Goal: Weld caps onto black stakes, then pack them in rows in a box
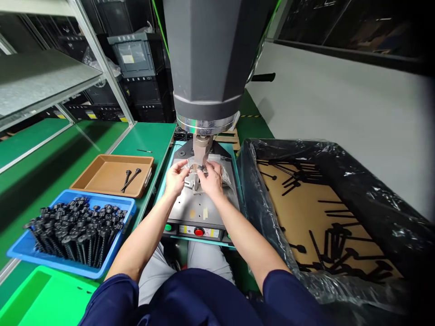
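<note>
My left hand (175,179) is at the left side of the metal fixture (196,183), its thumb and fingertips pinched close together. My right hand (212,181) reaches in from the other side with curled fingers, at a small dark piece below the metal horn (201,147). What either hand holds is too small and partly covered to name. Clear plastic film lies around the fixture and beside my right hand. The grey machine head (207,59) hangs directly above both hands. Under them is the metal base plate (180,206).
A blue tray (127,213) full of black bolt-like parts stands left, near a brown tray (98,174) with two such parts and a green bin (57,301). Right is a plastic-lined box (261,203) with scattered black parts. A red button (199,232) faces me.
</note>
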`<state>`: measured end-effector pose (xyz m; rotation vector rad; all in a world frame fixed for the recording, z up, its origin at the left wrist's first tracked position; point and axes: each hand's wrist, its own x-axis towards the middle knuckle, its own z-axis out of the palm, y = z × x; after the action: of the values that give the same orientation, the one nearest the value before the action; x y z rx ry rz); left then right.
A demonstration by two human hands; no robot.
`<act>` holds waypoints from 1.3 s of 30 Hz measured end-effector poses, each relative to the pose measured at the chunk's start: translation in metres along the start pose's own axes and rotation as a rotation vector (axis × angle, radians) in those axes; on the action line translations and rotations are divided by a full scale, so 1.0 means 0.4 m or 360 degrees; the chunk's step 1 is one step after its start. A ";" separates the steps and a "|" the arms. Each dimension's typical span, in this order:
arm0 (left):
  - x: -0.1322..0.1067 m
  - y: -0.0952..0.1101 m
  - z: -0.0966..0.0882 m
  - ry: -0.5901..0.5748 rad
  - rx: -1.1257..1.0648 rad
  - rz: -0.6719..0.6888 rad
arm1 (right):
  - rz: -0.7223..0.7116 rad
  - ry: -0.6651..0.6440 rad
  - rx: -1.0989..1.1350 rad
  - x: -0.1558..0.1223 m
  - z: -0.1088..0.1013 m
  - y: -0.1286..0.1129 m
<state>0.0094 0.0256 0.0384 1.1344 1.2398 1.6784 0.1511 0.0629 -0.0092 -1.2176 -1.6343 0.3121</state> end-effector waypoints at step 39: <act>-0.660 0.101 -0.308 0.0221 0.0506 -0.0150 | 0.0466 -0.1579 0.1509 -0.407 -0.057 -0.363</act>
<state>-0.0225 -0.2644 0.0026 1.1364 1.6670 1.5471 0.0825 -0.1444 0.0098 -0.5214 -1.6817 1.8611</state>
